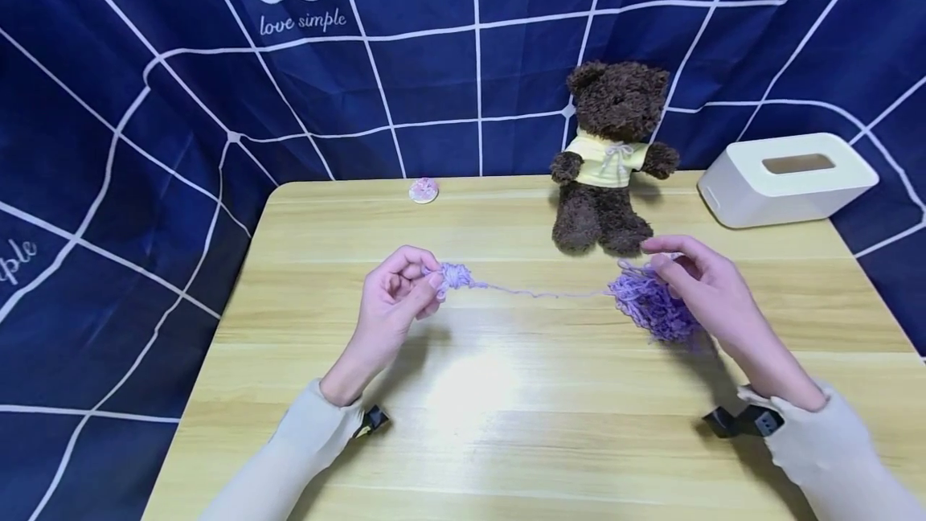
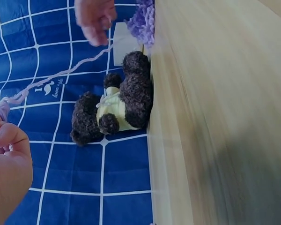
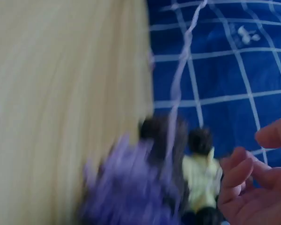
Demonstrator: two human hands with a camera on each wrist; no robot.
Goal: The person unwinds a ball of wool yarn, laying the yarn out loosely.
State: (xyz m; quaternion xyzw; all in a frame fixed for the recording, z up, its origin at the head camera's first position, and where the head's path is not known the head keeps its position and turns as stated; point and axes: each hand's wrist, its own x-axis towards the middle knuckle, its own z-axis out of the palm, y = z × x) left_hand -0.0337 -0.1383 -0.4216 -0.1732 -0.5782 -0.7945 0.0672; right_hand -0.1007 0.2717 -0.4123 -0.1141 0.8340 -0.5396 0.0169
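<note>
In the head view my left hand (image 1: 394, 300) pinches a small wound bundle of lilac yarn (image 1: 456, 275) between thumb and fingers, above the table. From it a thin yarn strand (image 1: 535, 294) stretches across to a loose heap of purple yarn (image 1: 651, 308) on the right. Over that heap hovers my right hand (image 1: 712, 292). Seen from the right wrist, the right hand's fingers (image 3: 239, 180) are loosely bent, with a gap to the thumb and no yarn between them. The strand (image 3: 178, 84) rises from the blurred heap (image 3: 131, 192) beside that hand.
A brown teddy bear (image 1: 611, 115) in a yellow top stands behind the yarn heap. Right of it is a white tissue box (image 1: 767, 203). A small round pink-patterned disc (image 1: 424, 190) lies at the back edge of the wooden table (image 1: 521, 457). Blue gridded cloth (image 1: 419, 79) hangs behind.
</note>
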